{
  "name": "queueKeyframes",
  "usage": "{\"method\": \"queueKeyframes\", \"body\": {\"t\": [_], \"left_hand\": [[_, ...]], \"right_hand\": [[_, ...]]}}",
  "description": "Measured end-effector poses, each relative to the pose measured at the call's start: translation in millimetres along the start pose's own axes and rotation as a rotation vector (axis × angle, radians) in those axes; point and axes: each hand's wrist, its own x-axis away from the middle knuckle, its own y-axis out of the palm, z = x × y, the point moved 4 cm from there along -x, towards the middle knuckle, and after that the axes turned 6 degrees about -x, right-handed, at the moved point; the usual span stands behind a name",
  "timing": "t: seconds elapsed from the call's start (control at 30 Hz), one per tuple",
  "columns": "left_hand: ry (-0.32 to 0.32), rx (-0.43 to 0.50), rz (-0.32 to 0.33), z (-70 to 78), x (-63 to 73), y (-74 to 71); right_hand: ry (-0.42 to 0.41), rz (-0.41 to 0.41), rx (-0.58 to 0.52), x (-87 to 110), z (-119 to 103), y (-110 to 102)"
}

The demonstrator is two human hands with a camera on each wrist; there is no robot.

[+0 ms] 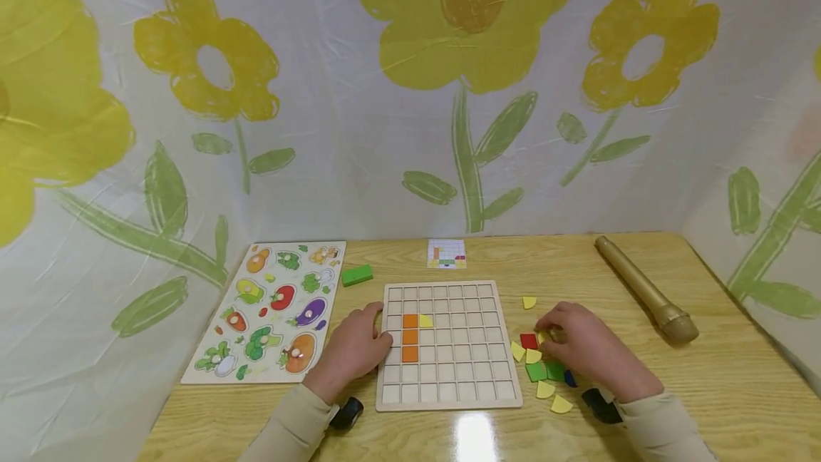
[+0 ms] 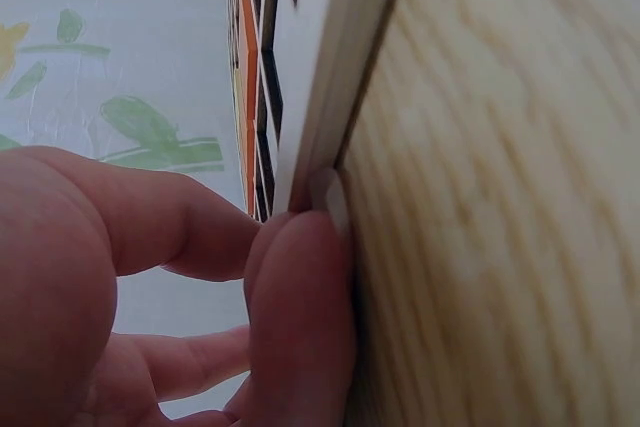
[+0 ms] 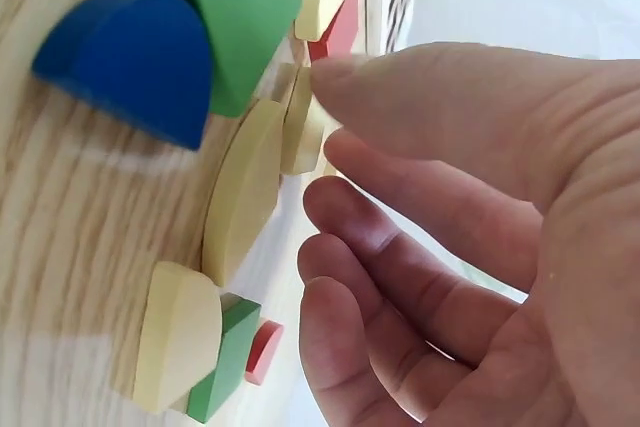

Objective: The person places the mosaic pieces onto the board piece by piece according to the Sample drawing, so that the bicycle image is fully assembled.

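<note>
My left hand (image 1: 356, 345) grips the left edge of a wooden grid board (image 1: 455, 369), pinching its rim between thumb and fingers. Three orange squares (image 1: 410, 337) stand in a column on the board, with a yellow quarter-round piece (image 1: 426, 321) beside the top one. Right of the board, my right hand (image 1: 580, 341) reaches over loose pieces. In the right wrist view its thumb and forefinger are apart, fingertips right at a yellow piece (image 3: 302, 125). Close by lie a red square (image 1: 529, 341), green pieces (image 1: 536, 372), a blue piece (image 3: 135, 62) and several yellow quarter-rounds (image 1: 561, 404).
A vegetable puzzle board (image 1: 269, 319) lies at the left. Behind the grid board are a green block (image 1: 357, 275) and a small pattern card (image 1: 447, 254). A gold microphone-shaped object (image 1: 644, 287) rests at the right. A flower-printed sheet (image 1: 359, 162) stands behind the table.
</note>
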Motion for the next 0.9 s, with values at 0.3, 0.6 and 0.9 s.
{"method": "queueKeyframes", "body": {"t": [0.3,0.6,0.9], "left_hand": [[0.014,-0.015,0.015,-0.8,-0.7,-0.1],[0.013,-0.004,0.01,0.3,-0.5,-2.5],[0.02,0.014,0.003,-2.5,-1.5,1.4]], "right_hand": [[0.006,0.006,-0.005,-0.9,-3.0,0.6],[0.017,0.007,-0.004,-2.5,0.6,0.1],[0.041,-0.01,0.012,-1.5,4.1,1.2]]}}
